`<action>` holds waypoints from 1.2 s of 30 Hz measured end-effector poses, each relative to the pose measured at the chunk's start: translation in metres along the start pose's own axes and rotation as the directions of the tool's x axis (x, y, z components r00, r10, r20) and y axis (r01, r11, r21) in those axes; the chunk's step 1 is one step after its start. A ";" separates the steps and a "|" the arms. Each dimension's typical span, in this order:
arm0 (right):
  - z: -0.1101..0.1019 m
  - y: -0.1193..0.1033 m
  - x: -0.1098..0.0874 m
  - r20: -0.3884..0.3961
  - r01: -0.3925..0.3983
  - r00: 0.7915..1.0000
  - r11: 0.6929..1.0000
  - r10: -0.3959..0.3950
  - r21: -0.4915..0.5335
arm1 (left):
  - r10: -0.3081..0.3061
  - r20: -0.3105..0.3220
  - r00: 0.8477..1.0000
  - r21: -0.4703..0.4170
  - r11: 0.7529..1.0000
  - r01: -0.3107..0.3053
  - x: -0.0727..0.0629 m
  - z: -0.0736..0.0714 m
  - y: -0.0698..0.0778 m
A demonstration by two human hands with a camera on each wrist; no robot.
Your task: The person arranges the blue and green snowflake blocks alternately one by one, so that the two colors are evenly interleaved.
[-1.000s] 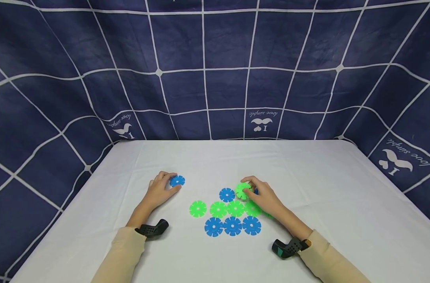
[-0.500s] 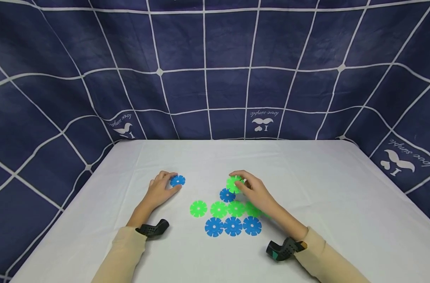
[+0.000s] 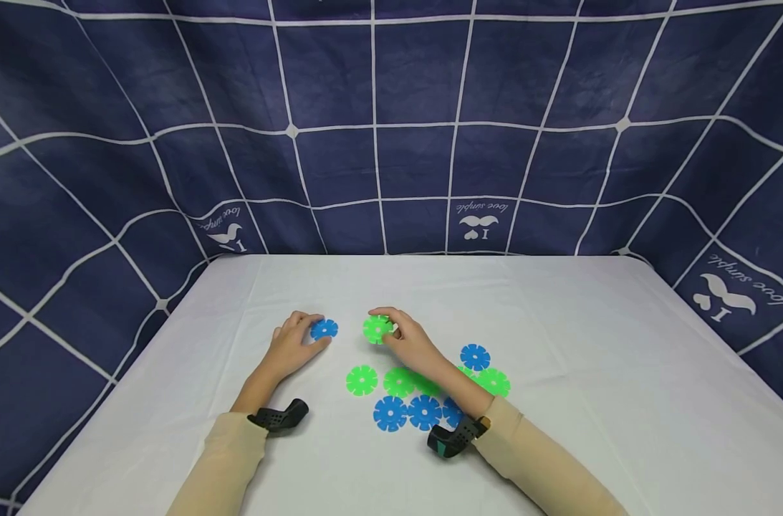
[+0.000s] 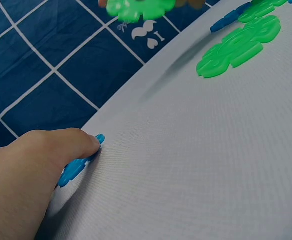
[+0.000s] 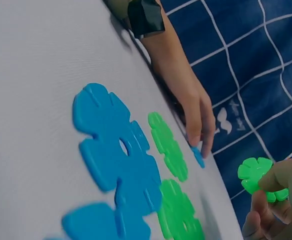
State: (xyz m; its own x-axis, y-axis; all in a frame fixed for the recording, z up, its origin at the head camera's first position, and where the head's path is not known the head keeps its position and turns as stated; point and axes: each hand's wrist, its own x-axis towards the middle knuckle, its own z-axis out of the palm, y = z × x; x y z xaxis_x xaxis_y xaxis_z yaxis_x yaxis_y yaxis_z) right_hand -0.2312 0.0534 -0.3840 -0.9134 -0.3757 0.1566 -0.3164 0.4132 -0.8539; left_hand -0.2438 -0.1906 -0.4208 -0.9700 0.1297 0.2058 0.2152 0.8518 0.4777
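On the left part of the table, my left hand point(image 3: 294, 342) pinches a blue notched plastic building disc point(image 3: 324, 330) between thumb and fingers. The thumb lies on that disc's edge in the left wrist view. My right hand point(image 3: 413, 350) grips a green notched building disc point(image 3: 376, 330), lifted a little above the table and right of the blue one. In the right wrist view, thumb and fingers close on this green disc point(image 5: 252, 172). A lone green disc point(image 3: 362, 380) lies nearer, beside a row of green discs point(image 3: 400, 382) partly covered by the right forearm.
Blue discs point(image 3: 390, 413) lie in a row nearest the person, one partly behind the right wrist camera point(image 3: 452, 438). Another blue disc point(image 3: 475, 357) lies beyond the green row's right end. A dark blue checked cloth point(image 3: 417, 165) hangs behind the white table point(image 3: 559, 315).
My right hand has carried the green disc leftward, from above the blue discs behind the green row to near the left hand. The left hand has stayed in place.
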 end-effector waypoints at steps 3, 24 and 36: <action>0.011 0.003 0.010 -0.002 -0.037 0.999 0.999 0.037 0.002 | -0.004 0.007 1.000 0.008 1.000 0.004 0.000 0.000 0.000; 0.052 0.015 0.044 -0.134 -0.103 0.988 0.971 0.075 -0.214 | 0.006 0.027 1.000 0.018 1.000 -0.007 0.001 -0.001 0.000; 0.055 0.014 0.041 -0.124 -0.114 0.989 0.941 0.077 -0.317 | -0.008 0.032 0.999 0.017 1.000 0.007 0.000 -0.001 0.002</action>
State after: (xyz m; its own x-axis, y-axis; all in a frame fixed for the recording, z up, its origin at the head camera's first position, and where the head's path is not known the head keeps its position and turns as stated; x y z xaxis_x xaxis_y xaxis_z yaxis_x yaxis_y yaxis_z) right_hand -0.2594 -0.0022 -0.4169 -0.9599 -0.2367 0.1504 -0.2754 0.6951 -0.6641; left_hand -0.2436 -0.1899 -0.4188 -0.9748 0.1391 0.1744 0.2061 0.8611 0.4649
